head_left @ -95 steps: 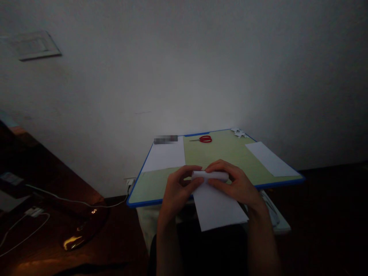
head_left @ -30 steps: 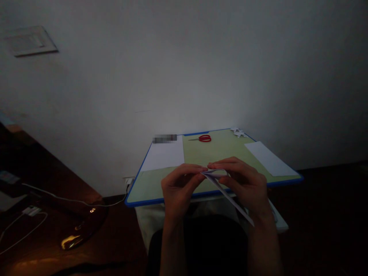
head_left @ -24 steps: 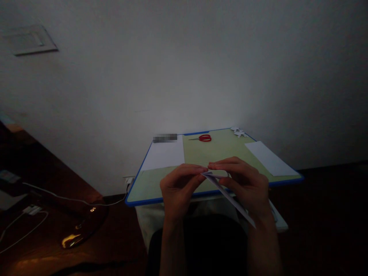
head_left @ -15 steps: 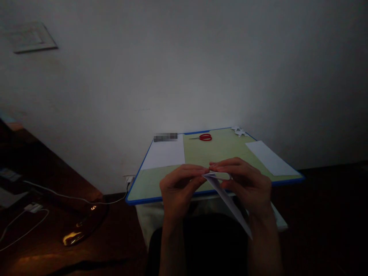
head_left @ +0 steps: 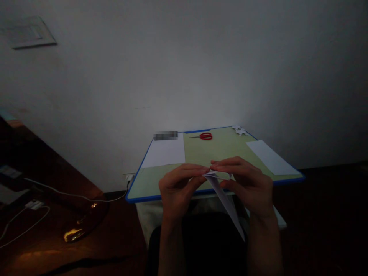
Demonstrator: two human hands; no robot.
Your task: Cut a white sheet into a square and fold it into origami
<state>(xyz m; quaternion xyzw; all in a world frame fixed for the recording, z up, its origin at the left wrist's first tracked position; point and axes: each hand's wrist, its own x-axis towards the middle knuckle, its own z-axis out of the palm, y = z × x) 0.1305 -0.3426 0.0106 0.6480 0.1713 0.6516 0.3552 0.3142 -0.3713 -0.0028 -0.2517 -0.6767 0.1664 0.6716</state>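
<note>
Head view: a piece of folded paper point(head_left: 227, 205) is held in the air at the lower centre of the frame, before the near blue edge of the desk point(head_left: 214, 150). Its top is bent over into a narrow loop, seen nearly end-on, and a long flap hangs from it, slanting down and to the right.

The paper looks very light and thin, soft enough to bend under slight pressure yet probably stiff enough to hold a crease. It should slide a little between dry fingers, and a hard squeeze would likely flatten the loop or crumple it. The folded edge seems the best place to take hold, thumb beneath and fingers above, leaving the flap to hang.

The left hand point(head_left: 176, 192) has its thumb and forefinger pressed together on the left end of the fold. The right hand point(head_left: 252, 188) has its fingers over the top and its thumb below, parted by the loop's thickness; how firmly they press, I cannot tell. Both sets of fingertips nearly meet at the fold.

Beyond the hands, red-handled scissors point(head_left: 206, 136) lie at the desk's far side, with a white sheet point(head_left: 168, 151) to the left and a paper strip point(head_left: 271, 158) to the right.
</note>
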